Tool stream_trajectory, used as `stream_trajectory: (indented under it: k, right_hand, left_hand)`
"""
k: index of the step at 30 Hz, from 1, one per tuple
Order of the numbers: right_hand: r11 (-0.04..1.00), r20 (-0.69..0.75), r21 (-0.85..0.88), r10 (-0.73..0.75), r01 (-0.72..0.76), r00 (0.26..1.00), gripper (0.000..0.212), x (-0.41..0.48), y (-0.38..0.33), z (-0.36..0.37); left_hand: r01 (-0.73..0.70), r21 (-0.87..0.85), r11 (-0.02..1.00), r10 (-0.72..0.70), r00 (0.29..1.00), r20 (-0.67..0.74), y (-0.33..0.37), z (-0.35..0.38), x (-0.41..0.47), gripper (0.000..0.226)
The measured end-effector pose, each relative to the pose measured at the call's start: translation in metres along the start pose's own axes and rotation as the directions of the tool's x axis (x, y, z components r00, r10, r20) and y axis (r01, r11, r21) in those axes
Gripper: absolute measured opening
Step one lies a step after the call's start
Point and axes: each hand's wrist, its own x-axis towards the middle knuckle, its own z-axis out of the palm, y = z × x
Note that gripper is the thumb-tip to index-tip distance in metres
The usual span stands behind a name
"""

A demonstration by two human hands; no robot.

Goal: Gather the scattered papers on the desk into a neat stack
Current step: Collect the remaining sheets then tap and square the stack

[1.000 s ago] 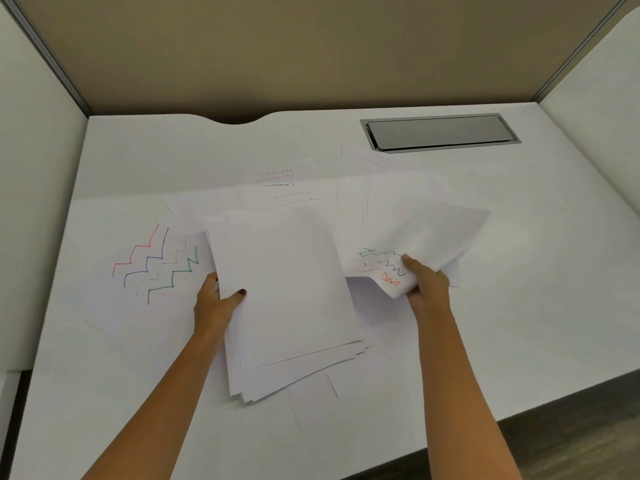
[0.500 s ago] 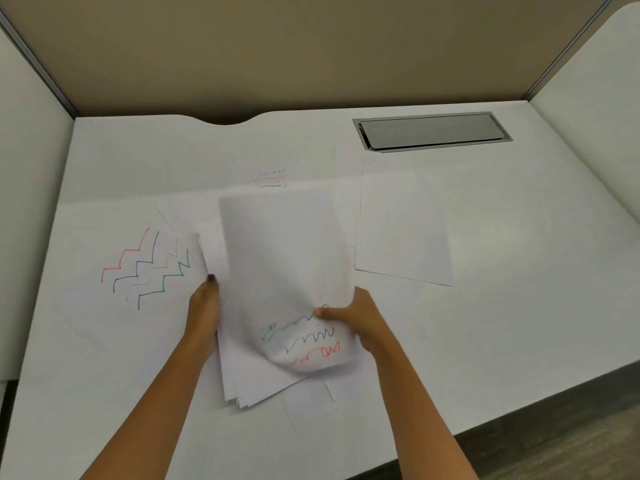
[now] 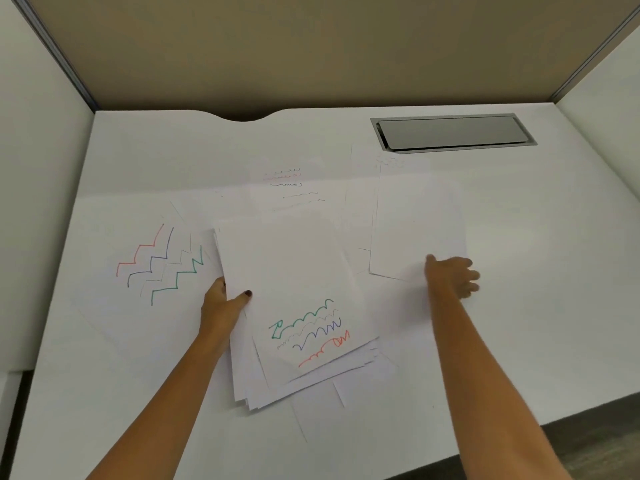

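A loose stack of white papers (image 3: 294, 271) lies mid-desk, topped by a sheet with green, blue and red squiggles near its bottom edge. My left hand (image 3: 223, 301) grips the stack's left edge, thumb on top. My right hand (image 3: 452, 277) rests with fingers spread on the lower edge of a blank sheet (image 3: 415, 223) to the right of the stack, holding nothing. A sheet with coloured zigzag lines (image 3: 159, 265) lies flat to the left. Behind the stack another sheet (image 3: 291, 183) shows faint scribbles.
The white desk (image 3: 536, 271) is enclosed by a beige back panel and white side partitions. A grey cable hatch (image 3: 452, 133) sits at the back right. More white sheets (image 3: 318, 410) poke out beneath the stack near the front edge.
My right hand laid the squiggle sheet on top of the stack, let go, and moved right onto the blank sheet. My left hand stayed on the stack's left edge.
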Motion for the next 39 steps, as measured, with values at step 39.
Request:
stream_trajectory:
  k: [39]
  right_hand:
    - [0.915,0.421,-0.172,-0.268,0.366,0.867,0.089,-0.097,0.005,0.003]
  left_hand:
    - [0.01,0.012,1.0,-0.009,0.999,-0.046,0.005,0.004,-0.004,0.04]
